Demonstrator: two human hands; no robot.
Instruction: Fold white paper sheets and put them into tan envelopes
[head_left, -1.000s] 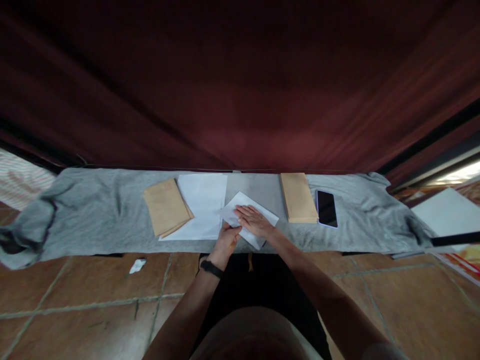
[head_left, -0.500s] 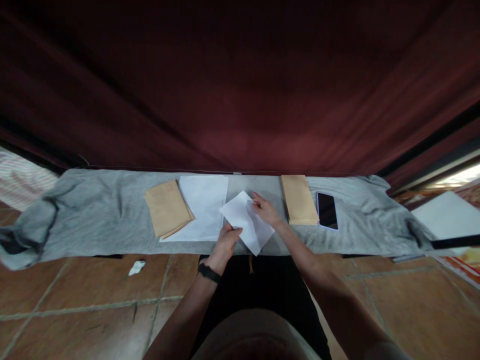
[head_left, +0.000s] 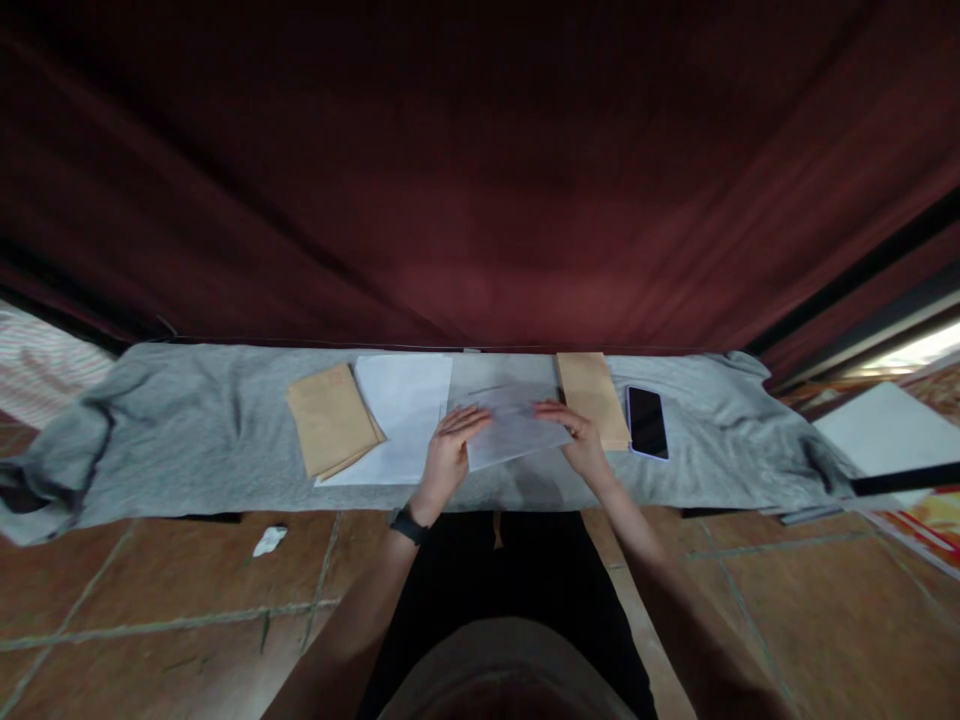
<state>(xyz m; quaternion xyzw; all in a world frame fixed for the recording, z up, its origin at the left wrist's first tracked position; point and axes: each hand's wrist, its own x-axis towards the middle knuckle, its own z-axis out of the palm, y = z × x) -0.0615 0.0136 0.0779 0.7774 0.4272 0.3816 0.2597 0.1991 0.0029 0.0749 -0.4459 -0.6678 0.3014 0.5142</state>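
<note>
A folded white sheet of paper [head_left: 517, 428], smeared by motion, is stretched sideways between my hands above the grey cloth. My left hand [head_left: 450, 447] grips its left end, fingers lying over the paper and the thumb out of sight. On the opposite end, my right hand [head_left: 583, 440] is closed with its fingertips on the paper. Flat white sheets [head_left: 405, 415] lie left of my left hand, partly under brown envelopes [head_left: 334, 415]. Another stack of brown envelopes [head_left: 596, 400] is just beyond my right hand.
A phone [head_left: 647, 423] lies right of the envelope stack. Grey cloth [head_left: 210, 430] covers the narrow bench, with a dark red curtain [head_left: 480, 240] behind it. A white scrap [head_left: 270, 540] is on the tiled floor. At far right is a white panel [head_left: 892, 430].
The paper has turned from a slanted position to lying nearly sideways. My right hand has moved right and down from its upper edge to its right end; my left hand has shifted slightly up.
</note>
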